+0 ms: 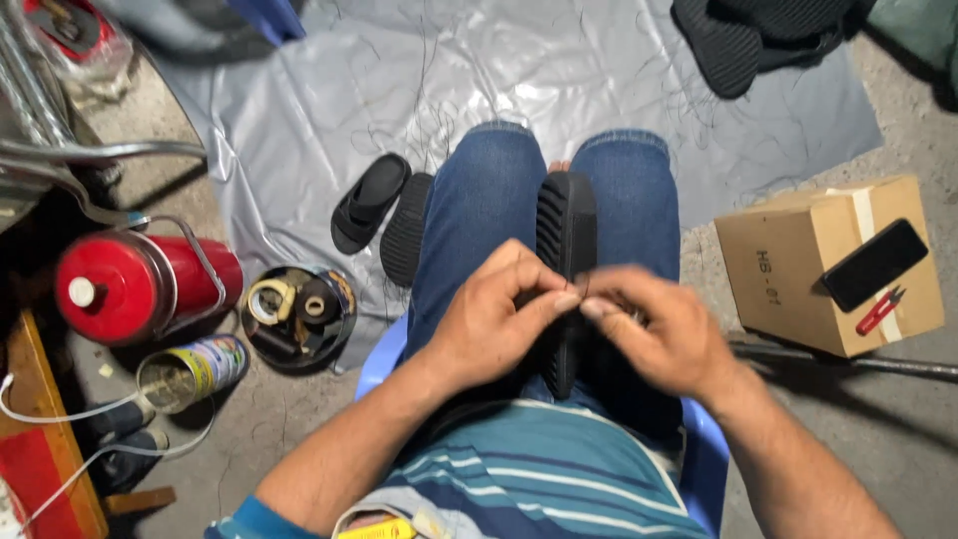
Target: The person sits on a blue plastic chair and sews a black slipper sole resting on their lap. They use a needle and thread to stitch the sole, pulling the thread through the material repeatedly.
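Head view: the left hand (pixel 496 317) and right hand (pixel 662 334) pinch fingertips together over one black sole (pixel 565 240) clamped between the knees, seemingly working a thread too fine to confirm. Stitching looks underway; pulling it taut needs care. Two sandals (pixel 384 215) lie on the sheet (pixel 299 120), one box (pixel 798 269) alongside.

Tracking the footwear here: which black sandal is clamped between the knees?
The ridged-sole sandal standing on edge between the knees, by both hands; the other two lie on the grey sheet.
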